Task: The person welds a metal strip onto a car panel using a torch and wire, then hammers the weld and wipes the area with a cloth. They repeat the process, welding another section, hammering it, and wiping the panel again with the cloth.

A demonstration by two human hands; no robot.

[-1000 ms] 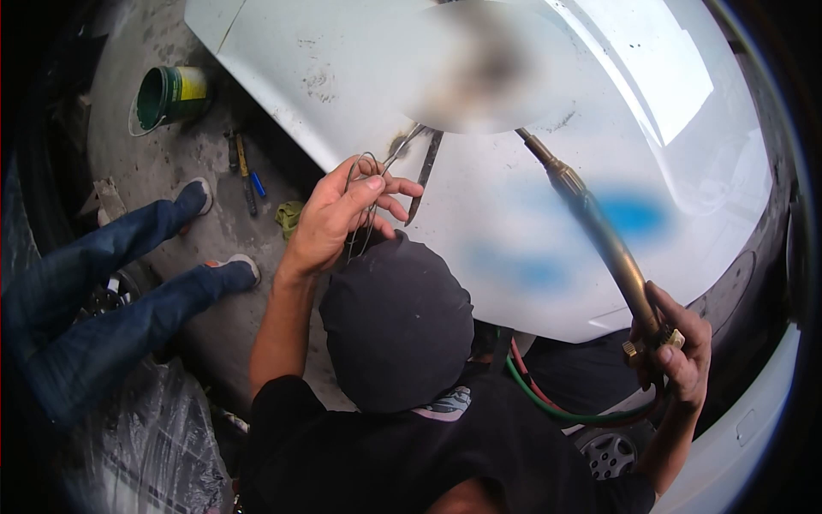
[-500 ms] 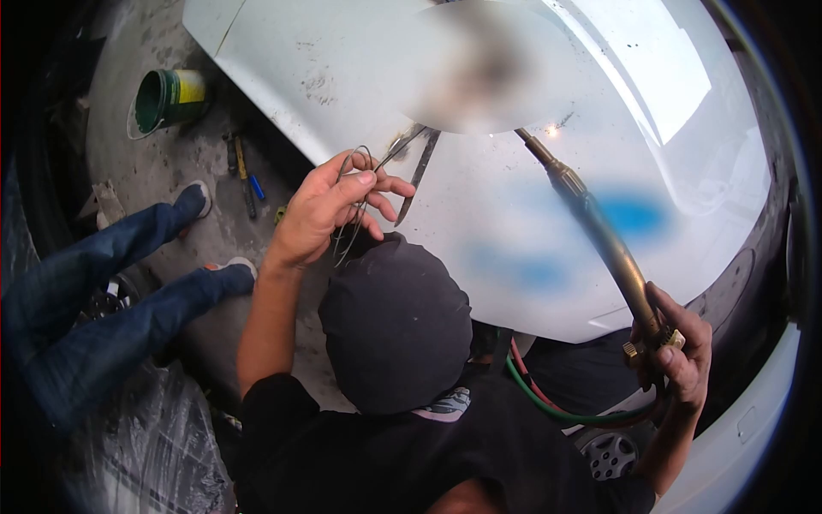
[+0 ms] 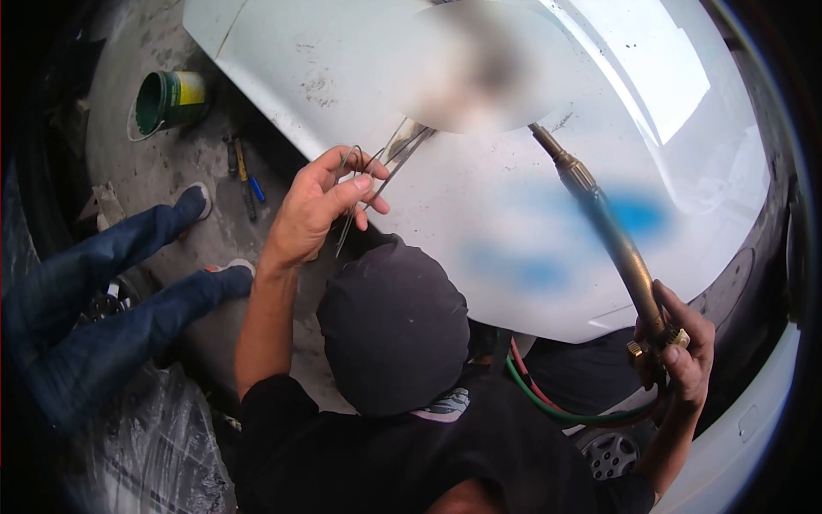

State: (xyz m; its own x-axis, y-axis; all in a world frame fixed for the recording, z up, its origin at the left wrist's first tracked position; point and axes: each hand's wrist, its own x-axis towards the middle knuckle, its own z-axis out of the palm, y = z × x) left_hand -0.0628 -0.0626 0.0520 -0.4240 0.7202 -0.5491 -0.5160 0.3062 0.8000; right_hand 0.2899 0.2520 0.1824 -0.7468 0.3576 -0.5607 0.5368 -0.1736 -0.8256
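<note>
My left hand (image 3: 330, 201) pinches a thin looped wire (image 3: 345, 230) between thumb and fingers, over the edge of a white car panel (image 3: 360, 77). Thin dark strips (image 3: 402, 167) run from beside the fingers up to a scorched spot, where a blurred patch hides their far ends. In my right hand (image 3: 685, 343) is a brass gas torch (image 3: 629, 265), gripped at its valve end by the small knobs. It slants up and left across the panel, and its tip is hidden by the blur.
Below the hands is a dark cap (image 3: 394, 325). Red and green hoses (image 3: 569, 415) curve under the torch. On the floor at left are a green bucket (image 3: 175, 98), markers or tools (image 3: 244, 176), another person's jeans-clad legs (image 3: 145, 300) and clear plastic sheeting (image 3: 154, 445).
The torch's front end has shifted slightly right, and the bright glow by it is gone. My left hand has turned a little, and the wire and strips have changed angle.
</note>
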